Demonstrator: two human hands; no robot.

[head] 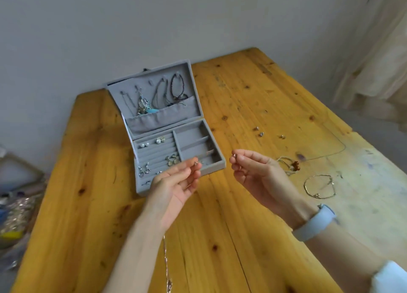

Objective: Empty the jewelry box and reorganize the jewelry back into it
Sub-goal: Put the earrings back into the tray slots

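Wooden table (pixel 220 215), open jewelry box (pixel 211 171), gold bracelet (pixel 320 186), corded bracelet (pixel 288 164), small earrings (pixel 261 134)

a knotty yellow-orange wooden table (pixel 220 226) stands against a plain grey wall (pixel 110 28); a cream fabric curtain (pixel 378 61) hangs at right.

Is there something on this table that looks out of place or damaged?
Nothing looks damaged. Several pieces lie loose on the table outside the jewelry box: small earrings, a beaded cord bracelet and a gold chain bracelet.
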